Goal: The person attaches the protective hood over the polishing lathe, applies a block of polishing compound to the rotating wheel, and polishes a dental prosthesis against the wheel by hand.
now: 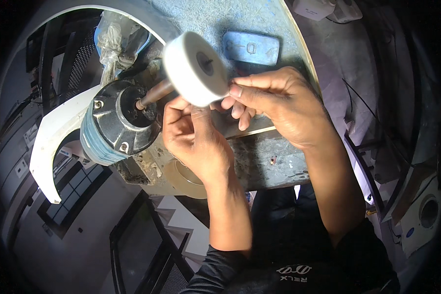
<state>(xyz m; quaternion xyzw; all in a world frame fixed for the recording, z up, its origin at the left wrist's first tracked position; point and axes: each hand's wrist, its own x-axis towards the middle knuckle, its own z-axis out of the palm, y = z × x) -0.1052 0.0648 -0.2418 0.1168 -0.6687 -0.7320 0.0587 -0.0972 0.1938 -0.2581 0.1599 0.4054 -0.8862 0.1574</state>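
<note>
Your forearms are coming up from the lower edge in dark sleeves, and both hands are meeting at the wheel. Your left hand is sitting nearest you, curled in a loose fist just under the wheel, its thumb and fingertips pressing up against the wheel's lower rim. Whether it is also pinching something small there, you cannot tell from this view. Your right hand is reaching in from the right side, fingers narrowed and touching the wheel's right edge, the rest of them folded beneath it.

The wheel itself, a thick white disc with a dark hole at its centre, is riding on a shaft that is running away to the left of your left hand. That shaft is entering the motor, a dark round housing with a pale blue band, lying just left of your left hand.

Under both hands the counter is showing a worn metal edge. Beyond your right hand, a blue block is lying flat on the counter's speckled top. Further left, past the motor, a white curved guard is arching around, and a crumpled plastic bag is sitting above the motor.
</note>
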